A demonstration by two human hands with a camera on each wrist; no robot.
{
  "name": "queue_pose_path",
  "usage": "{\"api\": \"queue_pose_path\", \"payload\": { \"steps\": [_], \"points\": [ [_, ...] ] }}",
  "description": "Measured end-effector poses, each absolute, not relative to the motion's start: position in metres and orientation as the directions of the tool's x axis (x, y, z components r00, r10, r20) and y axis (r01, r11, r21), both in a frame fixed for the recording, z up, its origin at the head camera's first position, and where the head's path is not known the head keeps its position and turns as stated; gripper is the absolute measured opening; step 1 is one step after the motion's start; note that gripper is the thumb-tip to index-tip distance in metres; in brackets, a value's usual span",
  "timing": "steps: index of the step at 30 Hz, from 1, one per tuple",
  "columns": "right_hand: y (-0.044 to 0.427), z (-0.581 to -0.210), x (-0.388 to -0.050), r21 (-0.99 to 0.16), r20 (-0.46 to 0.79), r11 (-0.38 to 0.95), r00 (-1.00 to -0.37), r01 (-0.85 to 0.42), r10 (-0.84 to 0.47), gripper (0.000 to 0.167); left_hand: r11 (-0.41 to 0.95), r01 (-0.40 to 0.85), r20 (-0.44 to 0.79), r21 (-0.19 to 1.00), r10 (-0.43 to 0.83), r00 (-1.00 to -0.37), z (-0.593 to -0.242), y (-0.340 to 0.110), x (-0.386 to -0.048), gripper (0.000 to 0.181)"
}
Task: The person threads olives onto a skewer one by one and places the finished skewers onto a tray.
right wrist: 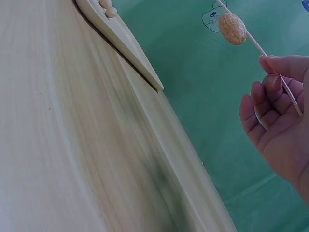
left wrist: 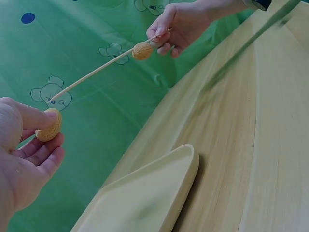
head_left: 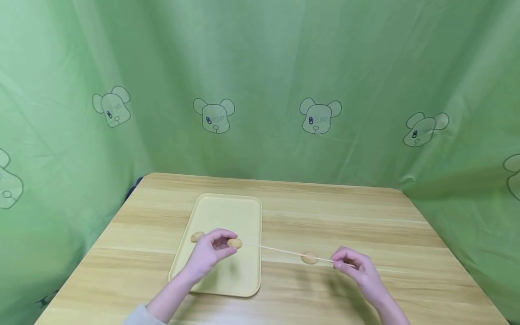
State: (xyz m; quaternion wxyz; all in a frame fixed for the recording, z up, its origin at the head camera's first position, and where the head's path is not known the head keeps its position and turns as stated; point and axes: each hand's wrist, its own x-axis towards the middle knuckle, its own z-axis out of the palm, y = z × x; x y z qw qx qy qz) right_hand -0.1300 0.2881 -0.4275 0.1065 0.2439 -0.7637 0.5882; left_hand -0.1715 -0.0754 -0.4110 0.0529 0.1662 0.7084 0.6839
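My right hand [head_left: 359, 271] pinches a thin bamboo skewer [head_left: 280, 249] near one end, between thumb and fingers. Threaded on that skewer, not far from the right fingers, is a wrinkled tan ball [right wrist: 232, 28]. Over the tray, my left hand [head_left: 209, 253] pinches a second wrinkled tan ball [left wrist: 49, 124] between thumb and fingers. The skewer's pointed tip is right by this ball; whether it has entered cannot be seen. More tan balls [right wrist: 111, 12] lie on the tray, one [head_left: 197, 236] partly behind the left hand in the head view.
A shallow cream tray [head_left: 227, 210] stands left of centre on the wood-grain table [head_left: 325, 212]. Green curtains [head_left: 264, 54] printed with bear heads hang behind and at both sides.
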Motion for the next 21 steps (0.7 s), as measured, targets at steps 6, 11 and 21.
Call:
{"api": "queue_pose_path", "payload": {
  "steps": [6,11,21],
  "points": [
    [0.2886,-0.4292,-0.132,-0.849,0.44,0.193,-0.86,-0.492,-0.26,0.014,0.009,0.173,0.161,0.985,0.317,-0.935,-0.4107,-0.0758,-0.1725,0.035],
    [0.2888,-0.4307,-0.1321,-0.847,0.431,0.209,-0.862,-0.488,-0.268,0.014,0.017,0.179,0.165,0.984,0.316,-0.934,-0.4117,-0.076,-0.1735,0.034],
    [0.2887,-0.4315,-0.1314,-0.828,0.446,0.225,-0.847,-0.513,-0.291,0.021,0.04,0.229,0.204,0.973,0.318,-0.926,-0.4136,-0.0762,-0.1738,0.034]
  ]
}}
